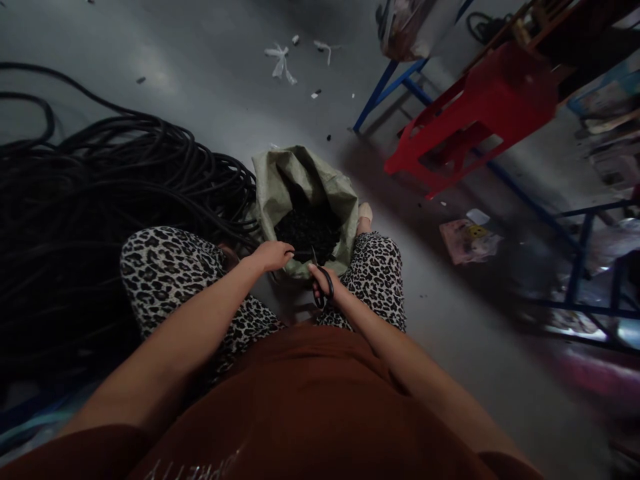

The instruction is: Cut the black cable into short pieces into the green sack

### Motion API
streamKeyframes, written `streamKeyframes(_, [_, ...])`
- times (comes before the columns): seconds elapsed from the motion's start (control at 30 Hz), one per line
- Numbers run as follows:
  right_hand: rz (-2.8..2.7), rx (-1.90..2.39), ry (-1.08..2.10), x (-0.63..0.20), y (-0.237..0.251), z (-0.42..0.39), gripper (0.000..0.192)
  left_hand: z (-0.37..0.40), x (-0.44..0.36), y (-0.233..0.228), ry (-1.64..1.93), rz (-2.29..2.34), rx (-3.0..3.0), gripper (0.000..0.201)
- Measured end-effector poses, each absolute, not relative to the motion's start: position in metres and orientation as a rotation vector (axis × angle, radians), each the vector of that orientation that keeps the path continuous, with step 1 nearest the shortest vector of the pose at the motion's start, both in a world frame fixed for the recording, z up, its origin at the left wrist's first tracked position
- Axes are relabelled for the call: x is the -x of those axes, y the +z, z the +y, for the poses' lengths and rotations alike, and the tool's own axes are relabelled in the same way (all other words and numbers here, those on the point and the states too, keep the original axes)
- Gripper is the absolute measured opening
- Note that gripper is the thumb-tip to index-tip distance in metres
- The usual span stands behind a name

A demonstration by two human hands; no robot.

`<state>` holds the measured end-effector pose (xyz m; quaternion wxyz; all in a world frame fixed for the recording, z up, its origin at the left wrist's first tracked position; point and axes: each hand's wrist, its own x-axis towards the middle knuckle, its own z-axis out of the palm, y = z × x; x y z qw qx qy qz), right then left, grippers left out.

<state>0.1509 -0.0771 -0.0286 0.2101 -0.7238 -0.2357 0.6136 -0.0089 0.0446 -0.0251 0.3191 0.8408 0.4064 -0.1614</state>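
My right hand (327, 285) grips black-handled scissors (321, 280), blades pointing up toward the sack. My left hand (273, 255) is closed on the end of a black tube (299, 253) held just in front of the blades. A green woven sack (305, 183) stands open between my knees, filled with small black cut pieces (307, 230). My legs in leopard-print trousers frame the sack.
A big heap of black hose (100, 200) lies on the floor at my left. A red plastic stool (480, 110) and blue metal frames (580, 267) stand to the right. Paper scraps (280, 60) and a pink packet (467, 240) lie on the grey floor.
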Motion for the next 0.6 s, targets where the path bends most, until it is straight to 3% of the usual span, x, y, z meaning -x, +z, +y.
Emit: streamKeyframes(0.6, [-1.023,2.139,1.671,-0.156,-0.045,-0.080,0.030,0.044,0.009,-0.031,-0.575,1.048,-2.187,0.035])
